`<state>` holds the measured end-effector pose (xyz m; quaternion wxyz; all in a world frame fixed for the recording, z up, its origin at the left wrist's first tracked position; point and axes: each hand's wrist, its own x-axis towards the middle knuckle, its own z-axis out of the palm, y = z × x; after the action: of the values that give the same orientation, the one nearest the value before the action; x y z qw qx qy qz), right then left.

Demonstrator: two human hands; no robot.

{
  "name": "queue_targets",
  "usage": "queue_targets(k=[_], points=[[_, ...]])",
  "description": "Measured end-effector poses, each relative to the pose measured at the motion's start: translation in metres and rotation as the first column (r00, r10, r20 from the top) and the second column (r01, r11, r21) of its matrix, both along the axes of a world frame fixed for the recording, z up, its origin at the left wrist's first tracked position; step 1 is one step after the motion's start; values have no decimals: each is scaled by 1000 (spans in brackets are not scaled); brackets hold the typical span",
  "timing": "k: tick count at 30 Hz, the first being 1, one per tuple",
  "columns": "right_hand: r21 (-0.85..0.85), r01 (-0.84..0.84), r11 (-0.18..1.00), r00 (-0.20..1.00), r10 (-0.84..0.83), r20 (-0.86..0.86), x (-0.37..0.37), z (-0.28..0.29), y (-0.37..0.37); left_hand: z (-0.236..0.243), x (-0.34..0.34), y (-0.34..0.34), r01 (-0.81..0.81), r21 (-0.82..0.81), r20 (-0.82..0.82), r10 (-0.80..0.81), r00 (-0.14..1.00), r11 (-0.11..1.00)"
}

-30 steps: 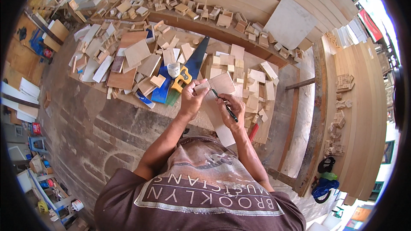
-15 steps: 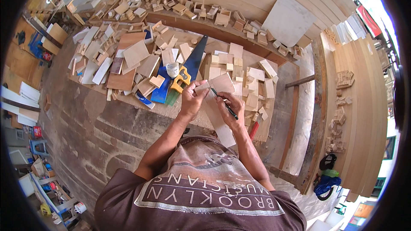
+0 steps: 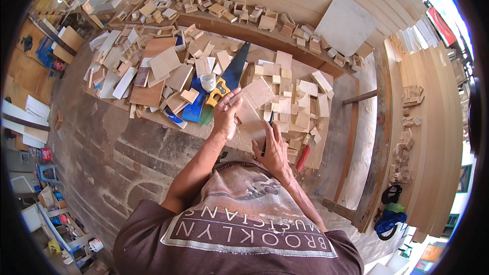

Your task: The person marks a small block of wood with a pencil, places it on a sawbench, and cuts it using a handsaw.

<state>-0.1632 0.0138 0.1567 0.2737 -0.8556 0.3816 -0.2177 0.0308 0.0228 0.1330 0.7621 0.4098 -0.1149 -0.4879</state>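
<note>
My left hand (image 3: 225, 117) grips the left edge of a thin, pale wooden board (image 3: 249, 113), held raised over the near edge of the worktable. A wider pale wooden piece (image 3: 258, 93) meets its far end; whether the two are joined, I cannot tell. My right hand (image 3: 274, 148) is closed round a black pen (image 3: 271, 117), whose upper end sticks up past the fingers. That hand lies by the board's near end, covering part of it. Just beyond my left hand lies a handsaw with a yellow handle (image 3: 218, 93) and dark blade (image 3: 235, 66).
Small wooden blocks (image 3: 302, 119) crowd the table's right side, near a red-handled tool (image 3: 303, 157). Offcuts (image 3: 165, 63) pile up at left. A white cup (image 3: 208, 82) stands beside the saw. Small wooden boxes (image 3: 268, 20) line a back ledge; long planks (image 3: 433, 137) lie at right.
My right hand has drawn back toward my body with the pen, from the board's upper part to its near end. The board has turned and shifted slightly.
</note>
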Motion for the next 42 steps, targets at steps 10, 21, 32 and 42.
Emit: queue_targets(k=[10, 21, 32, 42], points=[[210, 400, 892, 809, -451, 376, -68, -2, -50, 12, 17, 2, 239, 51, -23, -238, 971, 970], [214, 300, 930, 891, -353, 285, -68, -19, -35, 7, 22, 1, 344, 177, 369, -386, 845, 922], [294, 270, 917, 886, -356, 297, -68, -26, -32, -2, 27, 6, 241, 188, 378, -297, 877, 952], [70, 114, 991, 992, -118, 46, -39, -70, -16, -11, 50, 22, 188, 211, 402, -260, 878, 959]])
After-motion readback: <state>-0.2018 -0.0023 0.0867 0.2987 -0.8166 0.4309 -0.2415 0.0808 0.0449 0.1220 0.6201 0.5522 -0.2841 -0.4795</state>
